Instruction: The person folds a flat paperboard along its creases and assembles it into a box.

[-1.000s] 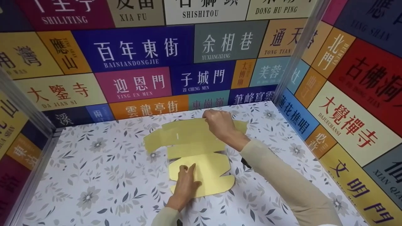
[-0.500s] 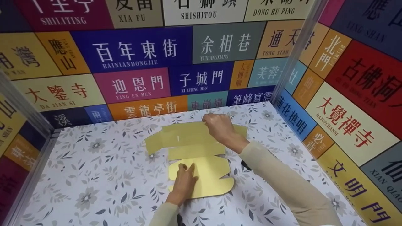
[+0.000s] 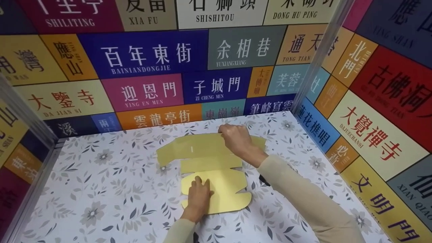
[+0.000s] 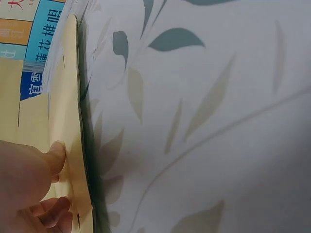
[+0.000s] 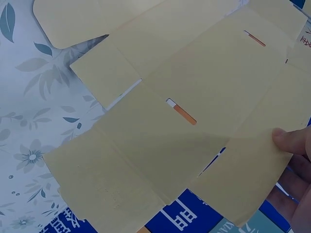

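Beige sleeves (image 3: 300,192) are covering a person's 2 forearms, which are slanting in from the bottom edge. Nearest, the left hand (image 3: 198,197) is resting on a large, cut-out yellow card (image 3: 226,194), at the left of its near panel. Its fingers are bending loosely, the thumb lying apart from them on the surface.

The card is occupying the table around its middle, its round-cornered near end facing the person and notches cutting into its sides. Its far panel is spreading wider, flaps extending left and right. 2 slim slots (image 5: 182,112) are piercing this panel, orange showing through both in the right wrist view.

Farther off, the right hand (image 3: 237,140) is gripping the card near its far edge, clamping it between the thumb on the face and the fingers curling behind. That edge is standing raised from the table.

White table cover (image 3: 101,182), printed with grey leaves and flowers, is spreading beneath and around the card. Beyond it, a back wall (image 3: 141,52) is rising in coloured blocks bearing Chinese characters and Latin lettering; 1 dark blue block is reading BAINIANDONGJIE. 2 side walls (image 3: 378,108) with similar blocks are flanking the table.
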`<state>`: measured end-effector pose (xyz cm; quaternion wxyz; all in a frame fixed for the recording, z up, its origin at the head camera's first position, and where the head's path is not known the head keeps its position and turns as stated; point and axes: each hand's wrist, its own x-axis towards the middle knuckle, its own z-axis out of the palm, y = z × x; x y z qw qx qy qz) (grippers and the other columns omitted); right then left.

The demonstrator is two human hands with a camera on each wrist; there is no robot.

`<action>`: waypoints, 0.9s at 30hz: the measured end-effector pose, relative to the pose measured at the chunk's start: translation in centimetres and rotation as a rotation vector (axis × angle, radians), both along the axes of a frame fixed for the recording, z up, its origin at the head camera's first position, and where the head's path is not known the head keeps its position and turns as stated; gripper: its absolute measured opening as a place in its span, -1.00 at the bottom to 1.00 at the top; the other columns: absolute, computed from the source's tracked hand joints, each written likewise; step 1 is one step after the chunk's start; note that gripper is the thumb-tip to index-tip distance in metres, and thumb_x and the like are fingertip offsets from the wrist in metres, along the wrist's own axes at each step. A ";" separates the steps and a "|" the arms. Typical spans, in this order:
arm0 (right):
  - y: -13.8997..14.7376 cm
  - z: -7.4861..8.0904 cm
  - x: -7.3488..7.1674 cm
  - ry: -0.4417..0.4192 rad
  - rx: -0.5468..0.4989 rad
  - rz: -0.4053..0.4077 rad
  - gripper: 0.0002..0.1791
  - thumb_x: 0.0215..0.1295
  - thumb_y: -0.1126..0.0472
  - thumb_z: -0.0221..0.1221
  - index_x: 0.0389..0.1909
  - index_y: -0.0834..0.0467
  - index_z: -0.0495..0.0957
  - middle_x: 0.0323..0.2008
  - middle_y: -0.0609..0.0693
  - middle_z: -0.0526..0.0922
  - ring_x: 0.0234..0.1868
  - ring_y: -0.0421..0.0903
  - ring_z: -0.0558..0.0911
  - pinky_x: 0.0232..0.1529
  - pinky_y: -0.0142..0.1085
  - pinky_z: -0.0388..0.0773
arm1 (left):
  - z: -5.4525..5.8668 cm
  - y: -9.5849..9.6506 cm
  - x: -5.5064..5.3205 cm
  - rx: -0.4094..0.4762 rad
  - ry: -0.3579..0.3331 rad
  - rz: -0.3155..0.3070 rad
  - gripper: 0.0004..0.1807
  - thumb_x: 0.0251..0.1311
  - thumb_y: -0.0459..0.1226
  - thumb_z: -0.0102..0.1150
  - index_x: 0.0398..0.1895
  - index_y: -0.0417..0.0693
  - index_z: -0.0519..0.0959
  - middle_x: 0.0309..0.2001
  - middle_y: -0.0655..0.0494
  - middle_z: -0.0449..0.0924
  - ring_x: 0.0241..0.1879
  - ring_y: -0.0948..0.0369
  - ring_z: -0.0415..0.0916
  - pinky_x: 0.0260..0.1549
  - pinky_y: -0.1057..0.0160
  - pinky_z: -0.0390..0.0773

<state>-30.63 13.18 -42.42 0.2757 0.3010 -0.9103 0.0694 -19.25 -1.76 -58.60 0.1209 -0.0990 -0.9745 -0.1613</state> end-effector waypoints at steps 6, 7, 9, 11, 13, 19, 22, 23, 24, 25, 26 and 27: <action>0.0 -0.2 0.0 -0.007 -0.004 -0.013 -0.94 0.21 0.38 0.33 -0.32 0.18 0.73 -0.39 0.05 0.79 -0.44 0.00 0.76 -0.45 -0.17 0.70 | 0.1 0.3 -0.2 -0.113 -0.029 0.044 -0.51 0.12 -0.06 0.37 0.02 -0.17 0.58 -0.14 -0.10 0.43 -0.23 0.06 0.32 -0.29 0.13 0.39; 0.0 -0.3 0.0 -0.012 -0.001 -0.016 -0.94 0.21 0.38 0.33 -0.32 0.19 0.73 -0.39 0.05 0.80 -0.44 0.00 0.76 -0.45 -0.17 0.71 | 0.1 0.3 -0.3 -0.142 -0.029 0.048 -0.48 0.12 -0.04 0.36 0.05 -0.17 0.56 -0.13 -0.10 0.43 -0.21 0.05 0.32 -0.28 0.12 0.39; 0.0 -0.3 0.0 -0.023 0.008 -0.018 -0.93 0.22 0.39 0.32 -0.31 0.19 0.73 -0.38 0.06 0.80 -0.43 0.00 0.77 -0.43 -0.18 0.71 | 0.1 0.3 -0.4 -0.193 -0.031 0.054 -0.39 0.12 0.00 0.37 0.15 -0.17 0.52 -0.09 -0.12 0.45 -0.16 0.02 0.36 -0.22 0.08 0.42; 0.0 -0.3 0.0 -0.030 0.014 -0.020 -0.92 0.23 0.39 0.31 -0.30 0.19 0.74 -0.37 0.06 0.80 -0.41 0.01 0.77 -0.42 -0.18 0.72 | 0.1 0.3 -0.5 -0.238 -0.044 0.050 -0.29 0.13 0.02 0.37 0.27 -0.18 0.46 0.03 -0.16 0.48 -0.04 -0.02 0.41 -0.12 0.01 0.48; -0.1 -0.4 0.0 -0.030 0.012 -0.018 -0.92 0.23 0.39 0.31 -0.30 0.19 0.74 -0.37 0.06 0.80 -0.41 0.00 0.77 -0.43 -0.18 0.72 | 0.3 0.4 -0.7 -0.265 -0.065 0.040 -0.23 0.13 0.03 0.37 0.35 -0.13 0.42 0.17 -0.20 0.48 0.09 -0.06 0.43 0.01 -0.08 0.51; 0.0 -0.7 0.0 -0.019 -0.003 0.010 -0.93 0.22 0.41 0.30 -0.32 0.20 0.72 -0.40 0.07 0.79 -0.43 0.01 0.76 -0.44 -0.17 0.71 | 1.2 0.1 -1.7 -0.254 -0.129 0.005 -0.11 0.03 0.05 0.41 0.45 0.00 0.34 0.42 -0.24 0.32 0.32 -0.13 0.38 0.25 -0.26 0.42; 0.1 -1.0 0.0 -0.013 -0.012 0.026 -0.93 0.21 0.42 0.31 -0.34 0.21 0.71 -0.41 0.07 0.78 -0.44 0.03 0.76 -0.45 -0.14 0.71 | 1.7 -0.2 -2.1 -0.206 -0.159 -0.022 -0.05 -0.01 0.03 0.43 0.48 -0.03 0.30 0.49 -0.27 0.21 0.42 -0.21 0.28 0.31 -0.33 0.35; 0.1 -1.1 0.0 -0.010 -0.015 0.028 -0.93 0.21 0.42 0.31 -0.34 0.20 0.71 -0.42 0.07 0.78 -0.44 0.03 0.75 -0.45 -0.13 0.70 | 1.9 -0.3 -2.2 -0.192 -0.170 -0.038 -0.04 -0.01 0.02 0.42 0.49 -0.05 0.29 0.51 -0.29 0.16 0.45 -0.24 0.23 0.32 -0.34 0.32; 0.1 -1.2 -0.1 -0.009 -0.017 0.028 -0.93 0.21 0.42 0.31 -0.34 0.20 0.71 -0.42 0.06 0.78 -0.44 0.03 0.75 -0.45 -0.13 0.70 | 2.1 -0.4 -2.3 -0.176 -0.183 -0.057 -0.03 0.00 0.00 0.42 0.50 -0.08 0.27 0.53 -0.31 0.11 0.47 -0.27 0.18 0.33 -0.35 0.30; 0.0 -1.3 -0.1 -0.008 -0.016 0.028 -0.93 0.20 0.41 0.31 -0.35 0.19 0.71 -0.42 0.06 0.78 -0.44 0.03 0.75 -0.45 -0.12 0.70 | 2.3 -0.6 -2.4 -0.155 -0.198 -0.076 -0.03 0.00 -0.03 0.42 0.51 -0.10 0.25 0.54 -0.32 0.07 0.49 -0.30 0.13 0.34 -0.36 0.28; 0.0 -1.3 -0.1 -0.009 -0.016 0.029 -0.92 0.20 0.41 0.32 -0.36 0.18 0.72 -0.42 0.05 0.78 -0.44 0.02 0.75 -0.46 -0.12 0.70 | 2.5 -0.7 -2.5 -0.143 -0.213 -0.094 -0.03 0.02 -0.04 0.42 0.51 -0.12 0.23 0.55 -0.33 0.04 0.50 -0.31 0.08 0.35 -0.37 0.27; -0.1 -1.4 -0.1 -0.010 -0.015 0.030 -0.92 0.20 0.41 0.31 -0.36 0.17 0.72 -0.43 0.05 0.78 -0.44 0.02 0.75 -0.46 -0.12 0.70 | 2.6 -0.8 -2.6 -0.133 -0.229 -0.110 -0.02 0.03 -0.06 0.42 0.52 -0.13 0.22 0.56 -0.33 0.02 0.51 -0.31 0.05 0.36 -0.36 0.26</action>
